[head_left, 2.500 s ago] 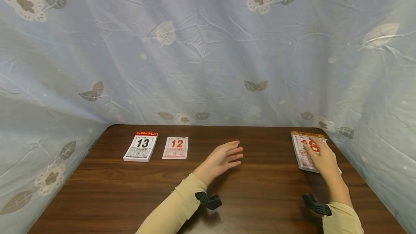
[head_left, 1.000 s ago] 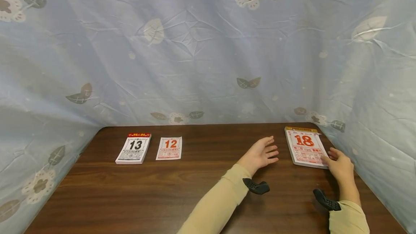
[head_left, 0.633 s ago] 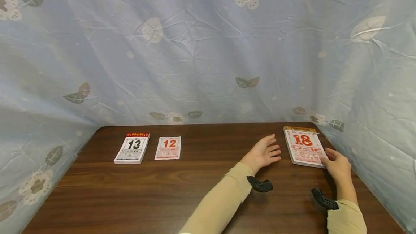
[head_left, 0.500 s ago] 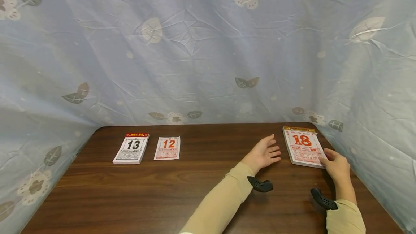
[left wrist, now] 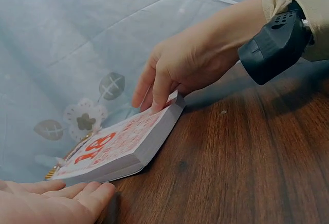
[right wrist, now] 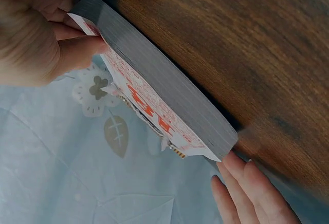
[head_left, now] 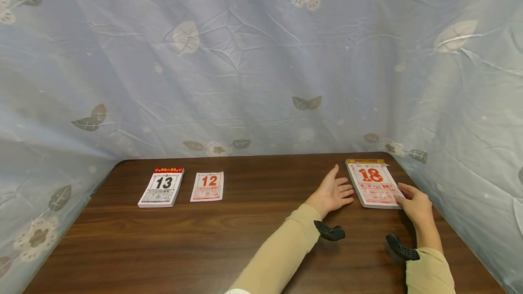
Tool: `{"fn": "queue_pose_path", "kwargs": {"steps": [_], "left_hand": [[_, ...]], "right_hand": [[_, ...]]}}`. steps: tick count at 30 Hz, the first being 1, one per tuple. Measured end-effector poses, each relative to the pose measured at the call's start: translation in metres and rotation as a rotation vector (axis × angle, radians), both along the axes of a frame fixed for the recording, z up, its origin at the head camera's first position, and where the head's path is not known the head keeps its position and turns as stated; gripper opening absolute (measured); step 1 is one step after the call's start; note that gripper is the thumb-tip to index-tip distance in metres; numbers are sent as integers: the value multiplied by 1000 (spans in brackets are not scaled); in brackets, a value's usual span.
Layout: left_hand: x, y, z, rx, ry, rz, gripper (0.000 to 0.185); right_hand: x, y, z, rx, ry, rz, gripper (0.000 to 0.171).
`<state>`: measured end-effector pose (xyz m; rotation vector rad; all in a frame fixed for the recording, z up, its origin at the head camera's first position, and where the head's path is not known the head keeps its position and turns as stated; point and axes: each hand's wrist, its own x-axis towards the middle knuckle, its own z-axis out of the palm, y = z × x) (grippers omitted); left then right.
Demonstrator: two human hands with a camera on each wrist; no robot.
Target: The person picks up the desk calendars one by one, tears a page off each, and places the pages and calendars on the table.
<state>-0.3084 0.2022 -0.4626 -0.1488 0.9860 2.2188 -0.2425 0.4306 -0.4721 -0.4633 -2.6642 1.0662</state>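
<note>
A dark wood-grain table fills the lower frame. Pale blue cloth, creased and printed with flowers and leaves, hangs behind it and along both sides. Lighting appears even; its source cannot be seen.

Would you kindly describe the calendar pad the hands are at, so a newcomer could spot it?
On the brown table, look to the far right corner by the curtain. The thick pad there, between the left hand and right hand, shows a red 18; the others, far left, show 13 and 12.
</note>
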Motion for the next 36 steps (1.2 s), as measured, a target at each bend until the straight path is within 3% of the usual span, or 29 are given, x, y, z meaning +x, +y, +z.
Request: {"fn": "queue_pose_path", "kwargs": {"steps": [8, 19, 27, 36], "left_hand": [[2, 6, 2, 5, 1, 5, 93], [2, 8, 3, -59, 48, 35, 90], [2, 8, 5, -52, 38, 48, 88], [3, 11, 4, -40, -13, 122, 86]], "right_hand": [[-1, 1, 1, -1, 9, 30, 47], [-1, -2, 3, 9, -28, 22, 46], [1, -1, 2, -7, -28, 27, 45], [2, -2, 2, -25, -28, 17, 45]]}}
